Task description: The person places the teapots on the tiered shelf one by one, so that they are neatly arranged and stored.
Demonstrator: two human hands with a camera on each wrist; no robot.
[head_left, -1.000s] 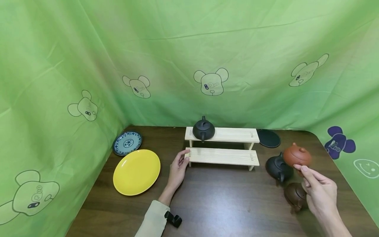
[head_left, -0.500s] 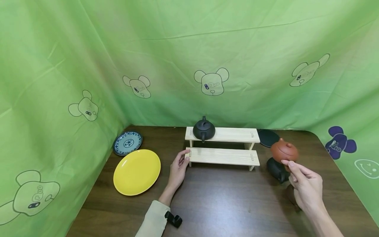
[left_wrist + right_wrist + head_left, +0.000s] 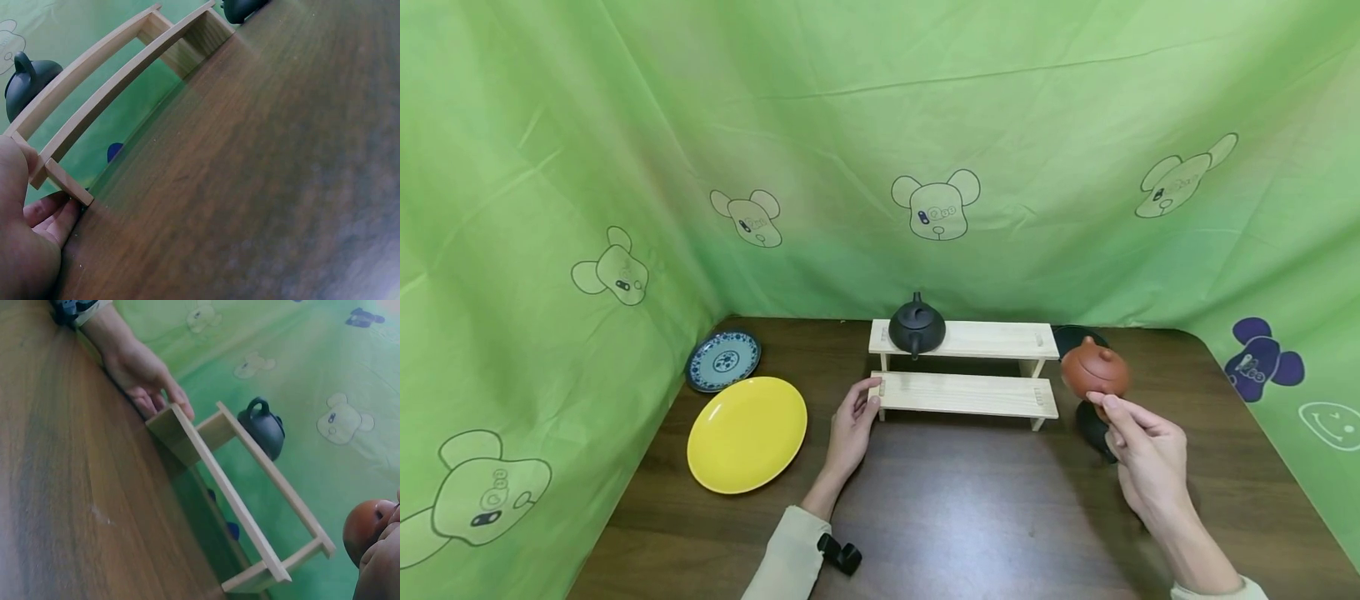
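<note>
In the head view my right hand (image 3: 1150,458) pinches a reddish clay teapot (image 3: 1095,369) near its handle, holding it up above the table. The handle is mostly hidden by my fingers. Below it, a black teapot (image 3: 1093,432) is partly covered by the held pot and the hand. My left hand (image 3: 850,425) grips the left end of the lower board of a two-tier wooden shelf (image 3: 966,392), thumb and fingers around the corner, as the left wrist view also shows. Another black teapot (image 3: 917,327) sits at the left of the upper board.
On the left lie a yellow plate (image 3: 747,436) and a blue patterned plate (image 3: 724,362). A dark round plate (image 3: 1070,337) lies behind the red teapot, right of the shelf. Green cloth (image 3: 850,125) hangs around the back and sides of the brown table (image 3: 955,500).
My right hand has carried the reddish teapot leftward and slightly away from me, toward the shelf's right end. The dark brown teapot is now hidden behind that hand. My left hand stays in place.
</note>
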